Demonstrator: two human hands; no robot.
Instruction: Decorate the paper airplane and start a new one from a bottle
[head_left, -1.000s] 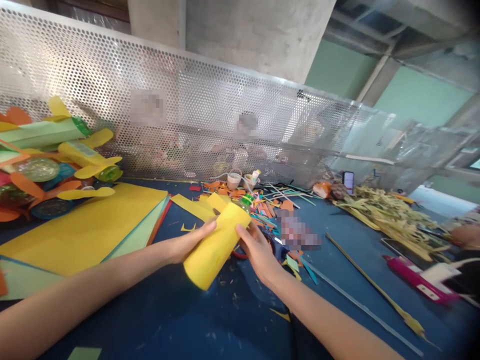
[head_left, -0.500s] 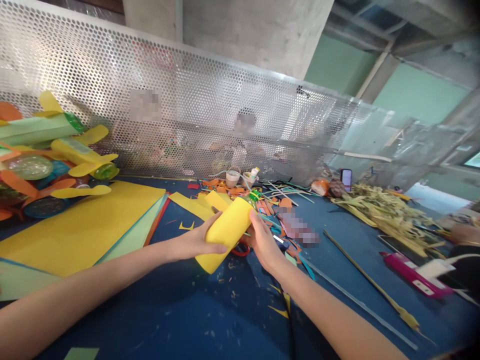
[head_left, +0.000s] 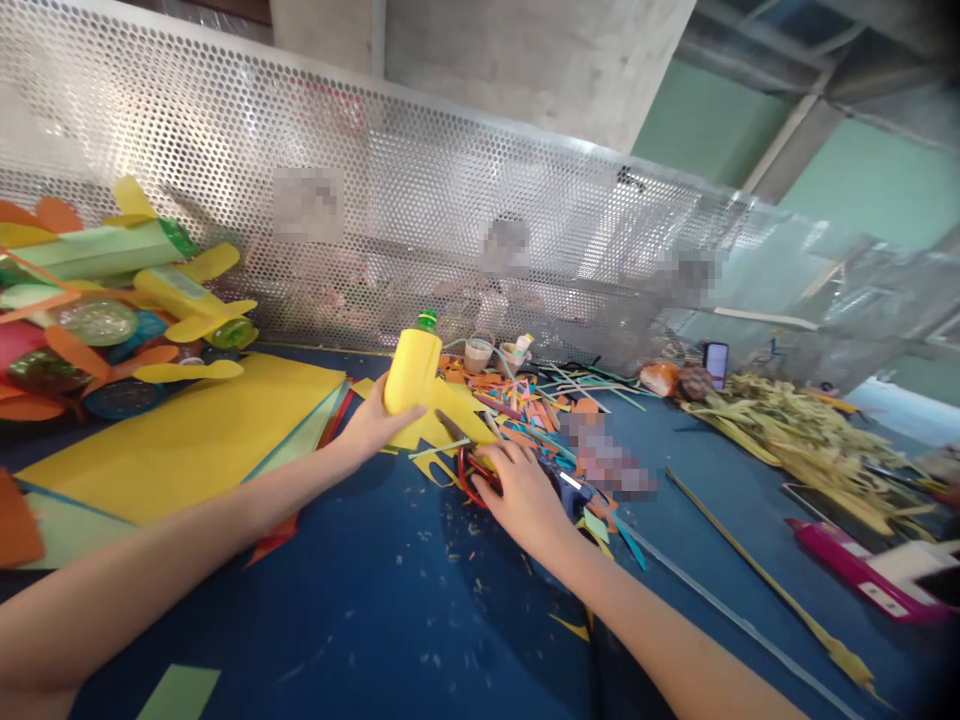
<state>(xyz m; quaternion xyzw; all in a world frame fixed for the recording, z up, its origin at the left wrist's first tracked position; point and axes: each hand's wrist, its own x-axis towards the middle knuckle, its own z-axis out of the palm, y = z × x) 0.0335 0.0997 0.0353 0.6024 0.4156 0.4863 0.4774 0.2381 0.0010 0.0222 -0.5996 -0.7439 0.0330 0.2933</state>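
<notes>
My left hand (head_left: 375,425) is closed around the lower part of a bottle (head_left: 412,370) wrapped in yellow paper. The bottle stands nearly upright, with its green neck and cap at the top. My right hand (head_left: 521,490) is lowered onto the scraps, its fingers bent and apart, beside the red handles of a pair of scissors (head_left: 463,478). The thumb reaches over the handles; a firm grip on them does not show. Under and behind the scissors lie cut pieces of yellow paper (head_left: 431,425).
Stacked coloured paper sheets (head_left: 187,430) lie at left, below a heap of paper-covered bottles (head_left: 120,250). Cups (head_left: 478,355) stand at the back. At right are dried husks (head_left: 810,415), a magenta power strip (head_left: 862,570) and a long stick (head_left: 765,575). A perforated metal screen (head_left: 420,200) closes the far side.
My right hand has let go of the yellow-wrapped bottle and dropped to the scissors. My left hand has carried the bottle up and left, turning it more upright.
</notes>
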